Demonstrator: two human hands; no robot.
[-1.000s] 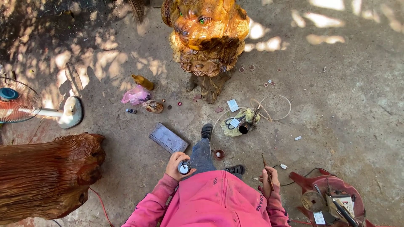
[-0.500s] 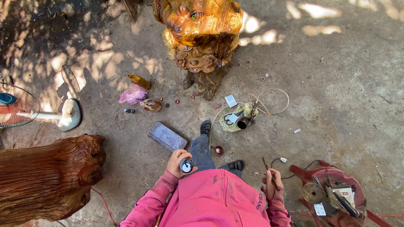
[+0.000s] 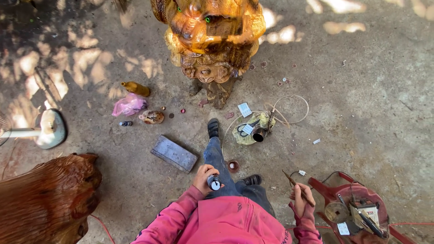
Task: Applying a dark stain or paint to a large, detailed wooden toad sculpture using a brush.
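Your left hand [image 3: 204, 175] is wrapping closed around a small dark bottle [image 3: 214, 182] with a pale cap, just above your knee; what is inside I cannot tell. Your right hand [image 3: 299, 199] is pinching a thin brush [image 3: 298, 189], its long axis slanting up and to the left, tip toward the carving. Beside it, a red stool [image 3: 330, 187] is carrying tools. On the concrete floor [image 3: 361, 113] ahead are lying a small round tin [image 3: 233, 166], a grey slab [image 3: 174, 153] and, farthest, the glossy carved wooden statue [image 3: 210, 40].
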